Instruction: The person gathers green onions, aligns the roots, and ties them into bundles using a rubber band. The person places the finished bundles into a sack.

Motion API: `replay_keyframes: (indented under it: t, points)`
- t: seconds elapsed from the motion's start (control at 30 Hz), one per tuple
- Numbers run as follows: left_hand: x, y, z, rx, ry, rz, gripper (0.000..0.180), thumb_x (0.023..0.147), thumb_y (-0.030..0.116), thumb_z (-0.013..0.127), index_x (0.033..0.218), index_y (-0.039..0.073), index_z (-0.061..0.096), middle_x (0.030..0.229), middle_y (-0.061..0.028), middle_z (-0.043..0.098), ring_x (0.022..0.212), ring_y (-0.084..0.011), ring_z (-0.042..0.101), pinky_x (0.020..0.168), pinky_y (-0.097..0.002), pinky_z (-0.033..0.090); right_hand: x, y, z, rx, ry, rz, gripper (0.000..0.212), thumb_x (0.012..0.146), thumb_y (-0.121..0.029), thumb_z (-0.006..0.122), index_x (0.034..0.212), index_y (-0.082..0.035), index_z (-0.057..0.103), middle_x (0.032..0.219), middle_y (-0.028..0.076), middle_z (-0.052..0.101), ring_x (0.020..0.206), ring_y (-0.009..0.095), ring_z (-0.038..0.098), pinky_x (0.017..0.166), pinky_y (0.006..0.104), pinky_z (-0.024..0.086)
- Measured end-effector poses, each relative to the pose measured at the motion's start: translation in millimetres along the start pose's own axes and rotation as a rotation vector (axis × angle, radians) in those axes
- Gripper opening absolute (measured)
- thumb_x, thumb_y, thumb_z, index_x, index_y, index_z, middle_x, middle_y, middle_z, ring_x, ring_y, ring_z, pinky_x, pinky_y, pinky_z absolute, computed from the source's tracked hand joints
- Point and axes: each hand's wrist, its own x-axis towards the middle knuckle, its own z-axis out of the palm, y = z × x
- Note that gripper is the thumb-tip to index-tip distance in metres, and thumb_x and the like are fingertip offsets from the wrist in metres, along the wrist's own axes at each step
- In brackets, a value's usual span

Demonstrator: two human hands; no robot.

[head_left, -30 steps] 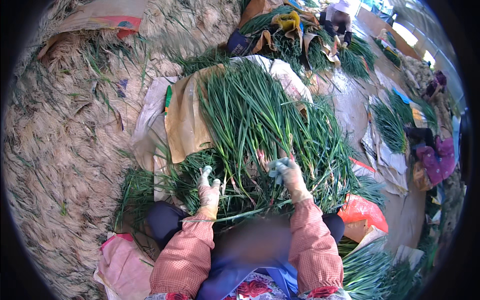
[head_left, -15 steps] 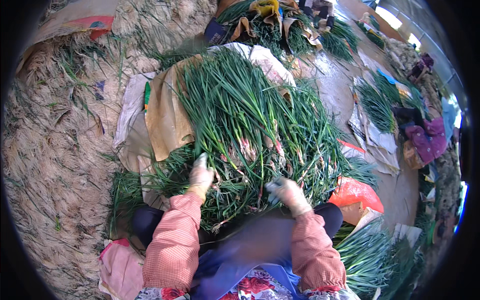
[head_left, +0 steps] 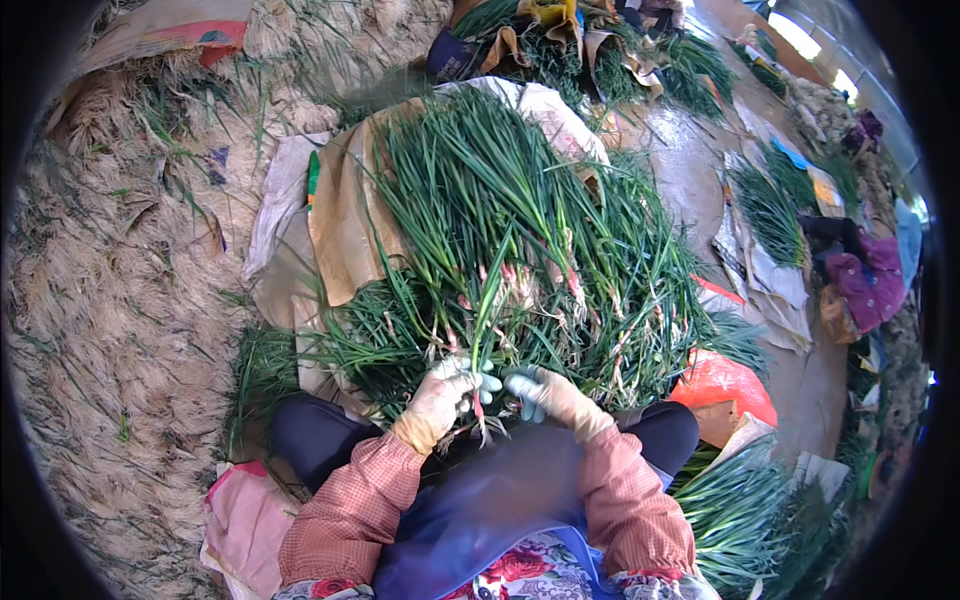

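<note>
A spring onion (head_left: 484, 325) with a pinkish base and pale roots stands out from the pile, its lower stem between the fingers of my left hand (head_left: 437, 400). My right hand (head_left: 556, 396) is just right of its base, fingers stretched toward it and apart, holding nothing that shows. Both hands wear pale gloves with bluish fingers. Beyond them lies a big heap of spring onions (head_left: 490, 180), long green leaves pointing away and reddish bases with roots toward me. Loose leaves and stems lie under my hands.
Brown sacking (head_left: 350, 220) lies along the heap's left side. Dry, pale root trimmings (head_left: 130, 330) cover the ground at left. A red plastic bag (head_left: 725, 385) and more spring onions (head_left: 735, 515) sit at my right. Another person (head_left: 868, 280) is at the far right.
My left hand has moved right and toward me, and now holds a single spring onion. My right hand has shifted slightly left and nearer. The view has turned a little.
</note>
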Motion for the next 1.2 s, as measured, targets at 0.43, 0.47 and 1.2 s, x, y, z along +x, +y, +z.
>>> replay_keyframes:
  t: [0.43, 0.47, 1.2]
  points:
    - [-24.7, -41.8, -5.4, -0.094, 0.096, -0.132, 0.029, 0.088, 0.001, 0.056, 0.115, 0.002, 0.046, 0.086, -0.0135, 0.065, 0.066, -0.0223, 0.066, 0.047, -0.0268, 0.051, 18.2, 4.4, 51.2, 0.575, 0.012, 0.013, 0.017, 0.090, -0.019, 0.061, 0.095, -0.002, 0.062, 0.063, 0.000, 0.060, 0.049, 0.008, 0.053, 0.044, 0.0203, 0.040]
    - [-25.8, -41.0, -5.4, -0.039, 0.064, -0.119, 0.036, 0.087, 0.000, 0.056, 0.120, 0.002, 0.041, 0.086, -0.0152, 0.065, 0.064, -0.0233, 0.066, 0.047, -0.0270, 0.051, 20.2, 6.4, 54.0, 0.537, 0.001, 0.028, 0.018, 0.089, -0.019, 0.063, 0.095, -0.002, 0.062, 0.064, 0.000, 0.060, 0.049, 0.007, 0.052, 0.044, 0.0201, 0.040]
    - [-98.6, 22.0, -27.7, -0.659, -0.118, 0.346, 0.036, 0.087, 0.015, 0.060, 0.117, -0.003, 0.052, 0.078, -0.0108, 0.066, 0.056, -0.0228, 0.059, 0.072, -0.0419, 0.052, 16.8, -50.6, 39.9, -0.827, -0.230, -0.265, 0.031, 0.086, -0.011, 0.059, 0.117, -0.011, 0.061, 0.104, 0.008, 0.068, 0.085, 0.016, 0.066, 0.083, 0.0308, 0.050]
